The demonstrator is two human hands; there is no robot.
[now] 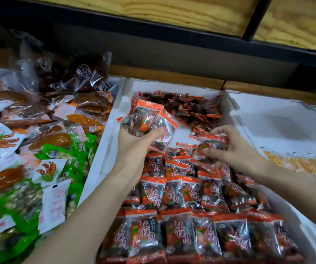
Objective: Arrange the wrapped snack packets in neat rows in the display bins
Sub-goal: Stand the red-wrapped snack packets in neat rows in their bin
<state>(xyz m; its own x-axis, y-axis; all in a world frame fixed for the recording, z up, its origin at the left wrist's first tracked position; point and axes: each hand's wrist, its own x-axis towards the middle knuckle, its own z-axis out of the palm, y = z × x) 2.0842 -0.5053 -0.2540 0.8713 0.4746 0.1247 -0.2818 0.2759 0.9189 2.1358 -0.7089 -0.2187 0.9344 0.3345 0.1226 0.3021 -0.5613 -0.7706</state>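
Middle bin: a white foam box in the centre of the view, with another bin touching it on each side.
Rows of packets: red-edged clear packets with dark contents fill the bin from 6 o'clock up to about its middle. They lie in overlapping rows, printed side up.
Loose heap: more of the same packets lie jumbled at the bin's 12 o'clock end. A bare strip of bin floor shows between the heap and the rows.
Left hand: raised over the bin at about 10 o'clock, with thumb and fingers curled round a bundle of packets. The bundle stands up out of the fist, tilted a little.
Right hand: at about 2 o'clock in the bin, by the far end of the rows. It pinches a single packet between thumb and fingertips. Whether that packet touches those beneath it cannot be told.
Left bin: at 9 o'clock, heaped with mixed green, white and orange packets, with dark packets piled at its far end.
Right bin: at 3 o'clock, mostly bare white inside, with yellow snacks at its near end.
Shelf: dark-framed and wooden, across 12 o'clock above the bins.
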